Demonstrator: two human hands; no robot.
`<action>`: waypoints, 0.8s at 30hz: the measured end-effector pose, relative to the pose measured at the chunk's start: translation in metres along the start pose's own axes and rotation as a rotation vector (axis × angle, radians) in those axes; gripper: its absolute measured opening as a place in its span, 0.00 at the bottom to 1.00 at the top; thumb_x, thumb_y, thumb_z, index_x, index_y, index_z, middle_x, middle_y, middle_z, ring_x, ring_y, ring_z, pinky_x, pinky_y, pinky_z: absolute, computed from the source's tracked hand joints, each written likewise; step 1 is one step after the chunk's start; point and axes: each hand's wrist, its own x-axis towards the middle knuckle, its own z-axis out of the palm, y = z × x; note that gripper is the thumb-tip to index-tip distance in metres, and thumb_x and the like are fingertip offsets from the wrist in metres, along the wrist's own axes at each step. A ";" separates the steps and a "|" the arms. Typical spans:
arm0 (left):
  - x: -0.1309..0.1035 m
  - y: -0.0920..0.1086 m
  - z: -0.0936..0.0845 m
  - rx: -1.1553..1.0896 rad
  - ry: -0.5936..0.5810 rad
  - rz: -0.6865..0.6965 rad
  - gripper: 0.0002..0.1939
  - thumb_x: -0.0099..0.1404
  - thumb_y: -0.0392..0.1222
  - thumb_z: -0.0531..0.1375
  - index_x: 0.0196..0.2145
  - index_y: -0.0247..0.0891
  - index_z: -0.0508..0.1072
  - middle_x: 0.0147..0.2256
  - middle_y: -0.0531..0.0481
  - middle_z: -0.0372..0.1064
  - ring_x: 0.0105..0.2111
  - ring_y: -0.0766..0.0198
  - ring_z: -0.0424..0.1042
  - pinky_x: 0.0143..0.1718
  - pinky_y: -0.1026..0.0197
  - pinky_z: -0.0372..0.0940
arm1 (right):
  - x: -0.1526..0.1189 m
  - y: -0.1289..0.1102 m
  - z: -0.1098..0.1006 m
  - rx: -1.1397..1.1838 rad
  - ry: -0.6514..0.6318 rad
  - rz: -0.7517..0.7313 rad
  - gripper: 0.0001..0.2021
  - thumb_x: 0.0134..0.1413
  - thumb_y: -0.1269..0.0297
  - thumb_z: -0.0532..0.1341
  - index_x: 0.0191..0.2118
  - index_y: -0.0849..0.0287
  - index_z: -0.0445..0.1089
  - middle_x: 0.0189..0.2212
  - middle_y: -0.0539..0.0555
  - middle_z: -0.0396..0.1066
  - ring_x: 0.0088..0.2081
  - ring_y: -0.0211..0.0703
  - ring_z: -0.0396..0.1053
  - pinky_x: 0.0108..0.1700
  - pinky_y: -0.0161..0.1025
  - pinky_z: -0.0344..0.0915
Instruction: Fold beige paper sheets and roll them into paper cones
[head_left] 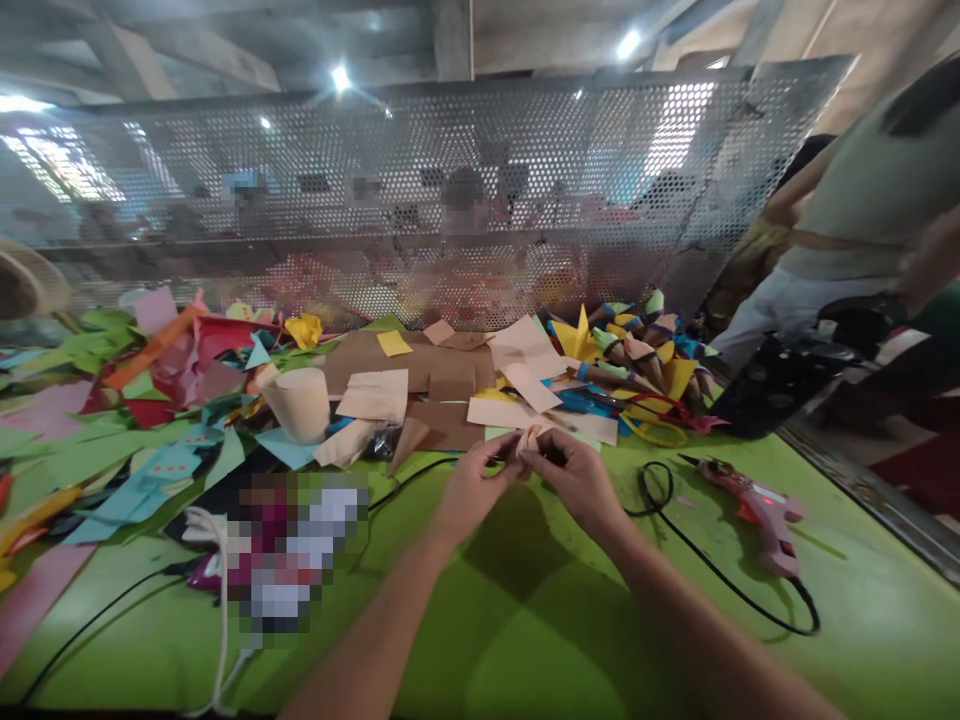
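My left hand (486,470) and my right hand (564,464) meet above the middle of the green table (540,640). Between their fingertips they pinch a small piece of pale peach paper (529,438); the fingers cover much of it, and its exact shape is hard to make out. To the right lies a pink hot glue gun (772,515), its nozzle pointing to the upper left and its black cord curling over the table. Just beyond my hands are peach paper sheets (525,350) and brown cardboard (446,425).
A cream cup (300,405) stands at centre left, among heaps of coloured paper scraps (172,365). Small paper cones (637,345) are piled at the back right, near a black machine (787,375). A perforated metal screen (420,200) closes the back. A person (862,190) stands at right.
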 end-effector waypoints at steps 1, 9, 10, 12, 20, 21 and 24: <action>-0.001 0.000 0.002 0.003 -0.021 0.000 0.23 0.64 0.42 0.63 0.57 0.38 0.71 0.55 0.42 0.71 0.53 0.54 0.71 0.57 0.54 0.63 | 0.000 -0.001 0.000 0.007 0.000 -0.002 0.12 0.50 0.56 0.63 0.25 0.57 0.63 0.21 0.46 0.58 0.24 0.36 0.54 0.27 0.35 0.51; -0.001 -0.003 0.006 -0.132 -0.045 -0.017 0.23 0.65 0.43 0.61 0.57 0.37 0.71 0.54 0.43 0.72 0.52 0.52 0.72 0.56 0.53 0.65 | -0.003 -0.007 -0.002 -0.021 -0.037 -0.013 0.14 0.55 0.53 0.62 0.28 0.59 0.69 0.22 0.48 0.65 0.25 0.38 0.59 0.28 0.35 0.54; -0.001 -0.003 0.005 -0.153 -0.042 -0.018 0.23 0.65 0.43 0.61 0.57 0.37 0.71 0.55 0.43 0.72 0.52 0.52 0.72 0.57 0.52 0.64 | -0.003 -0.007 -0.002 -0.031 -0.044 -0.025 0.14 0.57 0.53 0.61 0.28 0.59 0.70 0.23 0.49 0.66 0.26 0.38 0.60 0.28 0.36 0.55; 0.000 -0.004 0.005 -0.189 -0.028 -0.024 0.23 0.65 0.41 0.61 0.57 0.37 0.72 0.55 0.43 0.72 0.53 0.52 0.72 0.57 0.52 0.64 | -0.002 -0.005 -0.002 -0.043 -0.037 -0.055 0.12 0.58 0.55 0.60 0.31 0.58 0.70 0.25 0.50 0.67 0.28 0.39 0.63 0.30 0.36 0.57; 0.000 -0.001 0.012 -0.247 0.014 -0.069 0.23 0.61 0.33 0.61 0.55 0.37 0.74 0.54 0.44 0.73 0.52 0.52 0.73 0.57 0.51 0.64 | -0.006 0.000 -0.002 -0.196 0.083 -0.205 0.02 0.57 0.65 0.60 0.37 0.55 0.68 0.30 0.50 0.71 0.29 0.39 0.66 0.32 0.35 0.61; 0.000 -0.002 0.013 -0.243 0.019 -0.061 0.23 0.61 0.33 0.61 0.55 0.38 0.74 0.54 0.45 0.73 0.53 0.53 0.72 0.57 0.51 0.65 | -0.007 -0.002 -0.003 -0.232 0.063 -0.227 0.02 0.59 0.65 0.59 0.36 0.55 0.69 0.31 0.50 0.71 0.29 0.39 0.66 0.32 0.36 0.61; -0.001 -0.005 0.015 -0.191 0.034 -0.009 0.24 0.64 0.34 0.59 0.57 0.42 0.72 0.54 0.48 0.73 0.52 0.54 0.73 0.56 0.53 0.66 | -0.007 -0.006 -0.005 -0.248 0.018 -0.241 0.06 0.60 0.63 0.59 0.39 0.55 0.72 0.33 0.52 0.73 0.29 0.40 0.66 0.32 0.37 0.61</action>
